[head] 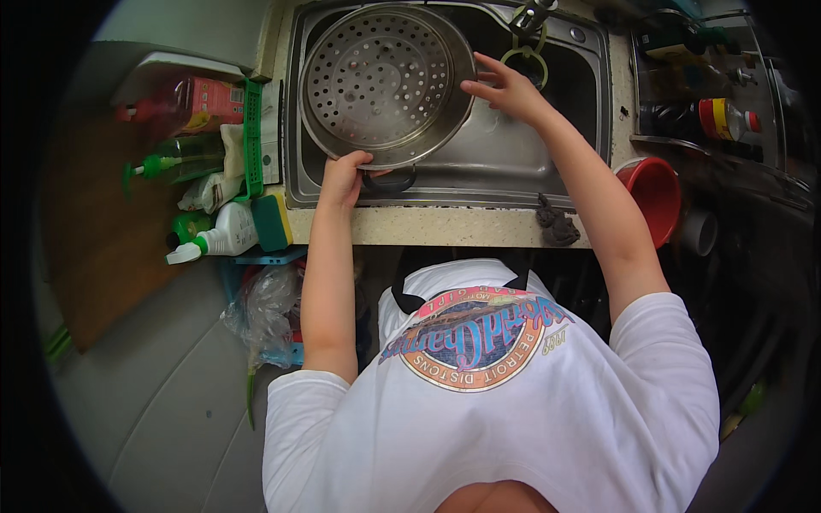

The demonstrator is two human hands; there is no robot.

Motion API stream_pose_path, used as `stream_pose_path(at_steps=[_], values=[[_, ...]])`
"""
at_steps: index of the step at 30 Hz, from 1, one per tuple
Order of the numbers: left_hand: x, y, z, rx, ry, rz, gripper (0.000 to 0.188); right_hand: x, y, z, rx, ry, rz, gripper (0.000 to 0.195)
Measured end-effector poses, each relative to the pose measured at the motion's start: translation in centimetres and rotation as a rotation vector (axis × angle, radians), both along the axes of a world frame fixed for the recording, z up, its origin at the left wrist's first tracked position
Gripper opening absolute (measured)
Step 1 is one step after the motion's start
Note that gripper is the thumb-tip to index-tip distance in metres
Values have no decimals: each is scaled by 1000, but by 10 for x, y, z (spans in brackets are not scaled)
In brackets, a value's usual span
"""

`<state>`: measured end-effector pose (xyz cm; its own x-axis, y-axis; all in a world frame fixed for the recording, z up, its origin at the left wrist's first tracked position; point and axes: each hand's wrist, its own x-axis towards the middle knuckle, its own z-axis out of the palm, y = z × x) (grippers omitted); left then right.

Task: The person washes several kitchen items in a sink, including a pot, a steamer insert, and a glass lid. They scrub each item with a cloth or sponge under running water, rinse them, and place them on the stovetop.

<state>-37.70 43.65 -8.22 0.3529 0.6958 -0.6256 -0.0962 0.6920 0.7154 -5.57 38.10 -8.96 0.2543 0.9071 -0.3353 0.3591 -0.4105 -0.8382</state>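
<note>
A round metal steamer pan point(385, 83) with a perforated base is tilted over the left part of the stainless steel sink point(513, 151). My left hand point(346, 179) grips its near rim, thumb on top, beside a dark loop handle point(389, 181). At the pan's right side, my right hand point(507, 88) has its fingers spread, with fingertips at the rim; whether they press on it is hard to tell. A metal faucet point(532, 16) stands at the sink's far edge, with a pale green ring-shaped item point(542, 67) below it.
A dark scouring pad point(557, 221) lies on the counter's front edge point(449, 226). On the left are a green basket point(253, 138), a spray bottle point(231, 231), pump bottles and a sponge point(272, 223). To the right are a red bucket point(651, 199) and a rack point(705, 142) with bottles.
</note>
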Motion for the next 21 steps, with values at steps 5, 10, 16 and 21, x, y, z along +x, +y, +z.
stream_pose_path(at_steps=[5, 10, 16, 21], values=[[-6, -24, -21, 10, -54, 224, 48, 13, -104, 52, -259, -585, 136, 65], [-21, -16, -11, -66, -40, 331, 46, -8, -181, 34, -273, -546, -49, 53], [-48, -4, -24, -161, -64, 442, 42, -10, -172, 38, -55, -593, -247, 42], [-61, 1, -30, -179, -89, 430, 38, 2, -165, 53, 90, -585, -320, 36]])
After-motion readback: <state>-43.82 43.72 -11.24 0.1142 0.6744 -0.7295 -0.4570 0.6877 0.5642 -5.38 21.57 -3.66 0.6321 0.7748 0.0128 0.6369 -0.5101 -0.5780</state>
